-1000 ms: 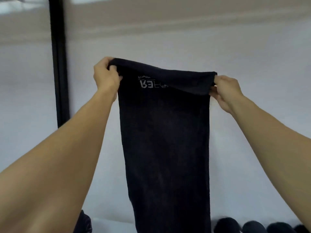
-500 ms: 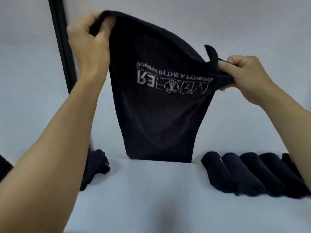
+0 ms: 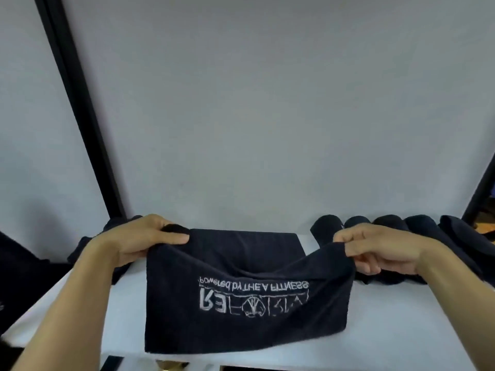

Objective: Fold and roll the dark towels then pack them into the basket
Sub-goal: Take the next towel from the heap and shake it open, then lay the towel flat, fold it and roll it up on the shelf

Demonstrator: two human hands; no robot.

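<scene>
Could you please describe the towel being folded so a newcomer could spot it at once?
On the white table, between a loose dark heap on the left and a row of rolled towels on the right, lies a dark towel, its corners pinched by the left hand and right hand. It alone is spread open and shows white lettering.

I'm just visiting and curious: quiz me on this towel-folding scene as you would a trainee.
1. True or false: the left hand and right hand both grip the printed towel.
2. The rolled towels lie: A) right of it, B) in a basket, C) on the floor?
3. Fill in: the printed towel rests on a white ___.
Key: 1 true; 2 A; 3 table.
</scene>
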